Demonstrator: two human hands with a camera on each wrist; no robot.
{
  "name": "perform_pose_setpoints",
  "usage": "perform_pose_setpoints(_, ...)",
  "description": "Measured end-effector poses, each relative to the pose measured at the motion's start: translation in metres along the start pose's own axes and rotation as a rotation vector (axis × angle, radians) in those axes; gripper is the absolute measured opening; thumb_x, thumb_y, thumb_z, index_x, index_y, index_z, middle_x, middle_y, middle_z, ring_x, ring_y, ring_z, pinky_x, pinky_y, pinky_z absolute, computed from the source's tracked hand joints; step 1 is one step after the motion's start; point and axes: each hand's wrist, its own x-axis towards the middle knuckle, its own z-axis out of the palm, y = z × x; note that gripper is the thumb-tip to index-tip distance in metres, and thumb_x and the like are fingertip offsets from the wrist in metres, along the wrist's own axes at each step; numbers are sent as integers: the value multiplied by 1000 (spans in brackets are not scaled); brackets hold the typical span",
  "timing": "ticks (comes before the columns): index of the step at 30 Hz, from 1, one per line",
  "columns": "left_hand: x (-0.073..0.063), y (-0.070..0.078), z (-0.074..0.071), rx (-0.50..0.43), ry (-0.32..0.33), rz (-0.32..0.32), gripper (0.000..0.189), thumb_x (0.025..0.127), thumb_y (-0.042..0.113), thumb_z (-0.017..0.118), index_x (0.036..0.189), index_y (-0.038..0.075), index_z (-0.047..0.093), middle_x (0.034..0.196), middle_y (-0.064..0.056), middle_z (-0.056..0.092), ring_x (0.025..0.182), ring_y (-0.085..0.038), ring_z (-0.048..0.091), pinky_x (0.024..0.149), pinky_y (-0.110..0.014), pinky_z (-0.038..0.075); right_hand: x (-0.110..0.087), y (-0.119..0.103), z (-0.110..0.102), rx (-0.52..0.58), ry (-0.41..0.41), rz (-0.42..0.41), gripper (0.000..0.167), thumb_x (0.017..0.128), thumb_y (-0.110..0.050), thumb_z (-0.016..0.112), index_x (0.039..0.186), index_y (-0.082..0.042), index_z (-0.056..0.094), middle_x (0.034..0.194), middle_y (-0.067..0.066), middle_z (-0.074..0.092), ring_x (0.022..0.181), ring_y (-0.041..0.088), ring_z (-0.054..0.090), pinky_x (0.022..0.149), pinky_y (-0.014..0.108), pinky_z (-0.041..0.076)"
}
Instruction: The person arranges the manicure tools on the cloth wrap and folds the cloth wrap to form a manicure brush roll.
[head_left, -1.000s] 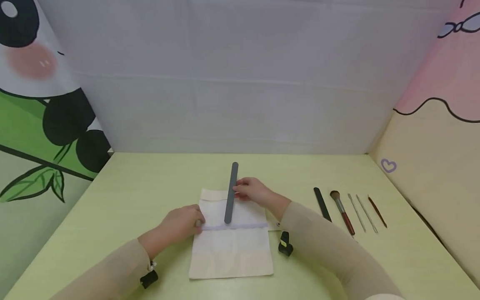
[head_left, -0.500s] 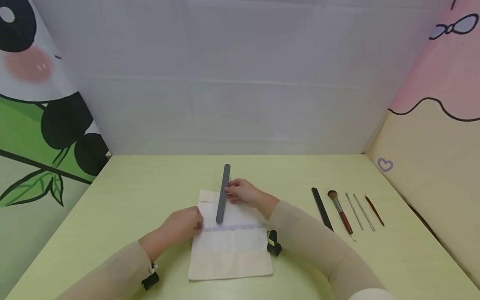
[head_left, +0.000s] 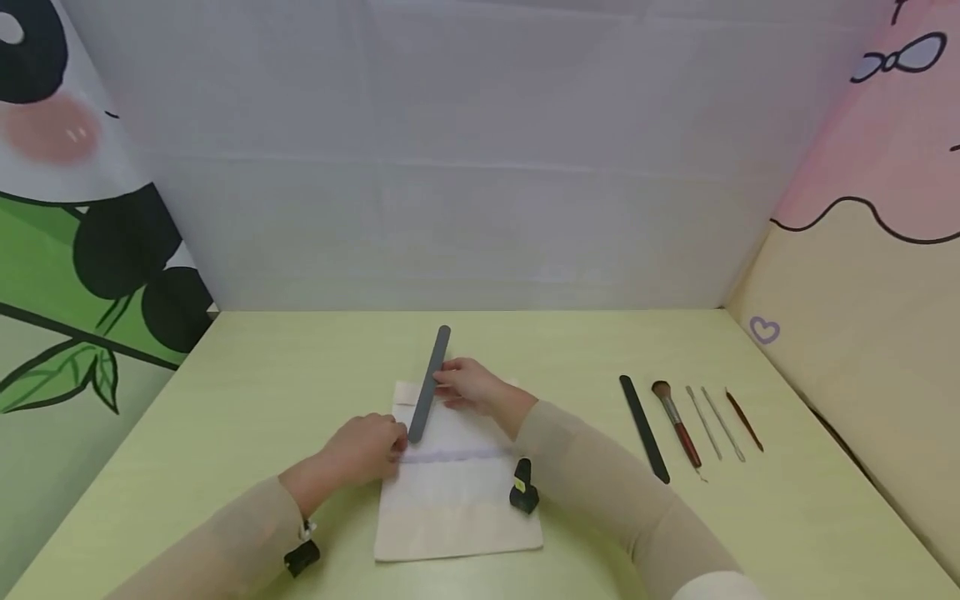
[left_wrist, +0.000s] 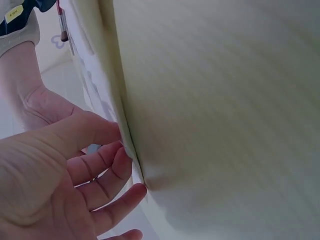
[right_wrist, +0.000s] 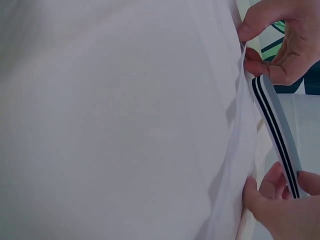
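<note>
Shifted the grey file (head_left: 427, 395) leftward over the white cloth (head_left: 459, 510), from about its middle to near its left edge, pinching it in the right hand (head_left: 477, 389) while gripping that edge with the left hand (head_left: 365, 450), apparently bringing file and edge together.

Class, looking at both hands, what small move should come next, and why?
Probably slide the grey file down behind the lilac edge, if that opens as a pocket: the right hand holds the file with its lower end near that edge, while the left hand pinches the cloth close by.
</note>
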Motion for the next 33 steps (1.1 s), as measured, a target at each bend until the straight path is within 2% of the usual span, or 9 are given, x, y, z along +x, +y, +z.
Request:
perform_pose_setpoints(7,2,-6,0,14,6,13,20,68,12,73,64,19,55,61,9,45,77,-22,47,71,-41,36,20,12,4,-34,28,-51,29,91,-13,61,115,0,53,98,8,66,87,19,64,71,33,45)
perform_pose_setpoints(9,1,-8,1,23,3,18,22,67,13,73,63,21,53,62,10,46,80,-25,48,75,-46,37,21,11,8,-14,27,-24,29,91,-14,60,115,1,53,100,11,66,91,22,64,75,34,45)
perform_pose_setpoints(13,0,-9,0,28,20,25,22,68,12,71,63,20,51,63,11,46,85,-29,52,89,-62,32,-8,-7,15,-26,63,0,30,94,-7,54,120,6,50,108,17,63,101,28,61,87,38,44)
perform_pose_setpoints(17,-2,-8,-1,9,29,13,20,69,11,70,67,19,52,62,10,45,85,-29,52,92,-69,25,-5,-2,16,-51,93,-35,30,93,-5,54,120,7,50,106,18,63,99,27,61,91,40,44)
perform_pose_setpoints(21,-4,-8,3,-27,12,-8,20,70,10,72,66,20,54,61,10,45,81,-25,50,93,-69,24,51,44,4,-17,33,-100,31,88,-12,65,111,5,54,93,12,66,85,20,64,80,34,50)
perform_pose_setpoints(24,-6,-8,9,-27,9,-1,20,70,10,71,65,19,54,61,10,45,79,-24,48,92,-69,24,62,58,2,0,18,-78,31,88,-13,65,111,7,54,91,14,66,83,21,65,77,32,51)
perform_pose_setpoints(26,-5,-8,13,-18,21,13,18,70,11,69,66,18,54,63,9,45,78,-24,48,91,-68,27,34,41,8,-18,58,-44,31,91,-8,60,115,9,52,97,17,65,88,25,64,83,35,49)
perform_pose_setpoints(29,-5,-8,14,-17,64,27,18,70,10,69,66,18,54,64,9,45,72,-20,46,86,-57,37,1,17,14,-47,94,-16,30,93,-2,53,119,13,48,104,23,63,96,30,62,89,37,47)
perform_pose_setpoints(33,-3,-9,11,-53,91,24,21,70,7,70,66,17,53,61,9,45,64,-14,41,65,-35,39,-12,6,14,-33,90,-16,28,91,0,55,116,13,51,101,21,64,95,28,63,88,35,47)
